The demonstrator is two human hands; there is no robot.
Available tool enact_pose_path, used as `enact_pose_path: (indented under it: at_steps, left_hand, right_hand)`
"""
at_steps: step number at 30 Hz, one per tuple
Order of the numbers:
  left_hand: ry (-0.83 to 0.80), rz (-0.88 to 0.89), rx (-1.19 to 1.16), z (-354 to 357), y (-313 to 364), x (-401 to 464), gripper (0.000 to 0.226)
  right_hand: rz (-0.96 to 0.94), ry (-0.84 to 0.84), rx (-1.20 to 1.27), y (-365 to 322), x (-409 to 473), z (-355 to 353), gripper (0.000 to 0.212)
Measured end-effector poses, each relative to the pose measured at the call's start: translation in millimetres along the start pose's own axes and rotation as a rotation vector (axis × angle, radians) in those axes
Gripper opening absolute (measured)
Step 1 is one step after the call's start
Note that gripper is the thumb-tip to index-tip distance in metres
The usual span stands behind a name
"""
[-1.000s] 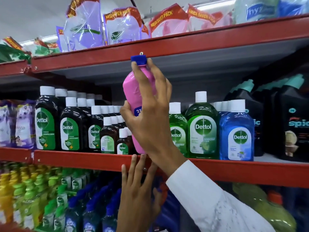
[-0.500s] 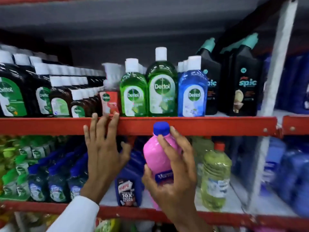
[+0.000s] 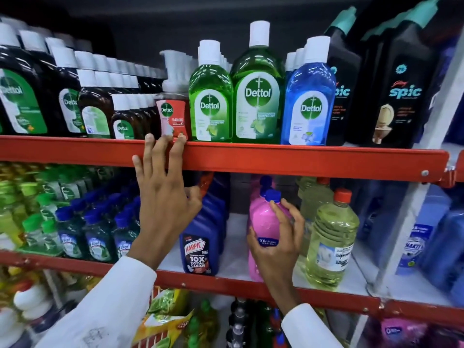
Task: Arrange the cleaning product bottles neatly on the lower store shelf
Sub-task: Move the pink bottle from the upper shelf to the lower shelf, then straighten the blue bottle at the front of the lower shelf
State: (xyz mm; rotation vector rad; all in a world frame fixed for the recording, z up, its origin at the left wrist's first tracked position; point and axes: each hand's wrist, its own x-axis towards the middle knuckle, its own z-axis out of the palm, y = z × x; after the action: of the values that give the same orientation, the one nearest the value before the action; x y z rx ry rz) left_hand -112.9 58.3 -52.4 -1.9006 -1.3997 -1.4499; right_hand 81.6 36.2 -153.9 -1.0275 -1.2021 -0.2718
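A pink bottle (image 3: 263,222) with a blue cap stands upright on the lower shelf (image 3: 233,257), between a blue Harpic bottle (image 3: 198,249) and a pale yellow bottle (image 3: 331,237) with a red cap. My right hand (image 3: 278,244) wraps around the pink bottle's front, fingers over its shoulder and label. Another pink bottle's blue cap shows right behind it. My left hand (image 3: 163,197) rests spread on the red front rail (image 3: 301,160) of the shelf above, fingertips over its edge, holding nothing.
Dettol bottles (image 3: 258,96) and black Spic bottles (image 3: 399,94) fill the upper shelf. Small green and blue bottles (image 3: 95,234) crowd the lower shelf's left. A white upright (image 3: 411,209) separates blue bottles (image 3: 431,242) at the right. More goods sit below.
The pink bottle came down from in front of the upper shelf and now stands on the lower shelf with my right hand still on it. My left hand moved up onto the red rail.
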Motion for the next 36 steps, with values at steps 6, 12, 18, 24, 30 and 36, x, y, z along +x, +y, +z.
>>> enact_pose_path:
  at_steps: [6,12,18,24,30,36]
  left_hand:
    - [-0.008,-0.002,0.0,1.6,-1.1,-0.2,0.091]
    - [-0.02,0.0,-0.006,2.0,-1.9,-0.5,0.091]
    - [-0.044,0.042,-0.026,0.3,-7.4,-2.9,0.09]
    - [0.079,-0.032,-0.323,3.9,-28.8,-58.2,0.065]
    - [-0.298,-0.404,-0.512,37.9,-85.3,-132.6,0.067]
    - [-0.656,-0.365,-0.521,64.3,-106.5,-134.5,0.067]
  right_hand:
    - [0.006,-0.043,-0.022,8.0,-9.5,10.6,0.067]
    - [0.047,-0.063,-0.042,11.3,-17.5,11.9,0.07]
    - [0.057,-0.074,-0.133,15.0,-21.2,7.6,0.082]
    - [-0.217,0.047,-0.211,-1.9,-34.8,-4.1,0.058]
    - [0.038,-0.466,-0.135,-11.9,-73.7,28.0,0.044]
    - [0.322,-0.782,-0.138,3.1,-79.9,57.0,0.067]
